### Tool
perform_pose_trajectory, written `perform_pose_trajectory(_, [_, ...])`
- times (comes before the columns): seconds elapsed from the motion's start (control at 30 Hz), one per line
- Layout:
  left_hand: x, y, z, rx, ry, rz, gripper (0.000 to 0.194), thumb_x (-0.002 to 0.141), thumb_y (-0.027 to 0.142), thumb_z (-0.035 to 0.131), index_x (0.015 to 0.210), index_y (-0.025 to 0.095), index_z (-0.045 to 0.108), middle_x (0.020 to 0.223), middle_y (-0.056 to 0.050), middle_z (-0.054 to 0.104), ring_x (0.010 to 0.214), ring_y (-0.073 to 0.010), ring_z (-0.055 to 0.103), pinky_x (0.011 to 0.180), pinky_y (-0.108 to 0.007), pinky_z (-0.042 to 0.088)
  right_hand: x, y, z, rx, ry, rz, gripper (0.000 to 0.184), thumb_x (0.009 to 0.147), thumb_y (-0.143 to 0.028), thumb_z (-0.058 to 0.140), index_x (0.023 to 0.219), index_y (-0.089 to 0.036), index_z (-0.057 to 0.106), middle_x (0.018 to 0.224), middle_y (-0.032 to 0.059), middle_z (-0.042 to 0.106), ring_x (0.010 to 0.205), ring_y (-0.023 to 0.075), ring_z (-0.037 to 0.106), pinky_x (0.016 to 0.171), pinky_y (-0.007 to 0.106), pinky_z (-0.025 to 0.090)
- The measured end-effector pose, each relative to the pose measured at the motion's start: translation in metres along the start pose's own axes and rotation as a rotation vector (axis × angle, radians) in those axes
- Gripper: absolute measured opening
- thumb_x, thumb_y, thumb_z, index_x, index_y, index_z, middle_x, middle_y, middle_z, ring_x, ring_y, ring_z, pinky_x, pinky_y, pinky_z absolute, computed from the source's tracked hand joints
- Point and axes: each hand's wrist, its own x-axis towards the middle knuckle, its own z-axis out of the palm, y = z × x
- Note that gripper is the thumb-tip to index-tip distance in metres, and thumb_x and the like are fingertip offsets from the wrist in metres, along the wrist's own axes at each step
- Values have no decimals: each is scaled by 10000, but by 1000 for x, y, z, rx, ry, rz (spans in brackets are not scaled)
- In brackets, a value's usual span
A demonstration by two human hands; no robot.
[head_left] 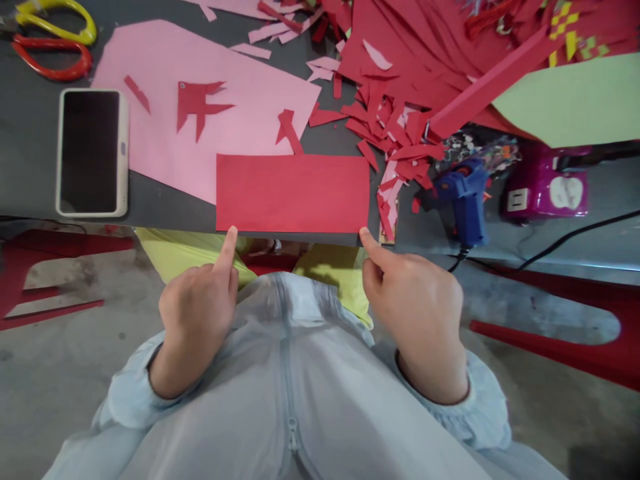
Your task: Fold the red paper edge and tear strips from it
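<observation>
A red rectangular sheet of paper [293, 193] lies flat along the table's near edge, partly over a pink sheet [165, 57]. My left hand [200, 303] has its index finger stretched out, the tip at the paper's near left corner. At the near right corner is the index fingertip of my right hand [415, 300]. The other fingers of both hands are curled in, and neither hand grasps anything. On the pink sheet are a red spiky cutout [193, 103] with a small eye-like dot and a red arrow-shaped piece [287, 127].
A phone [93, 153] and scissors [53, 67] lie at the left. Red and pink scraps [383, 127] are heaped right of centre. Farther right are a blue glue gun [467, 200], a purple box [547, 187], a black cord [575, 237] and a pale green sheet [575, 100].
</observation>
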Motion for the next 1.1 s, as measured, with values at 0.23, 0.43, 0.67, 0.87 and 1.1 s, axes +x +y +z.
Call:
perform_pose_trajectory(0.23, [1,-6,2,24,12,-56,569,1012,299,330,1579,347,302,659,-28,634,575,-195,575,492,-284,215,1,-1,-1,-4,-41,24,483,904,-195,436,1296,-248,715,542,22,538,515,114,233,514,259,147])
perform_pose_trajectory(0.43, [0,-11,5,8,48,-36,567,1009,308,333,1573,360,302,643,-23,619,535,-180,524,487,-279,193,1,-2,-3,0,-48,31,489,918,-210,413,1307,-237,709,542,22,526,510,118,255,510,269,164])
perform_pose_trajectory(0.67, [1,-11,3,-30,14,-66,575,1000,302,334,1572,362,310,657,-22,612,543,-175,500,495,-277,197,1,-1,-3,8,-50,29,496,904,-199,417,1303,-232,711,545,24,536,512,114,244,518,268,159])
perform_pose_trajectory(0.87, [0,-13,3,-97,31,-76,578,989,303,353,1562,375,325,646,-12,581,541,-173,456,509,-280,199,1,0,-1,27,-45,29,499,903,-203,414,1302,-242,710,542,18,529,514,115,246,523,267,155])
perform_pose_trajectory(1.1, [0,-19,7,-260,94,-66,573,952,300,406,1517,397,420,618,1,520,548,-160,419,540,-275,209,2,4,-1,78,-30,7,490,894,-199,425,1277,-225,729,532,9,509,514,114,269,526,271,160])
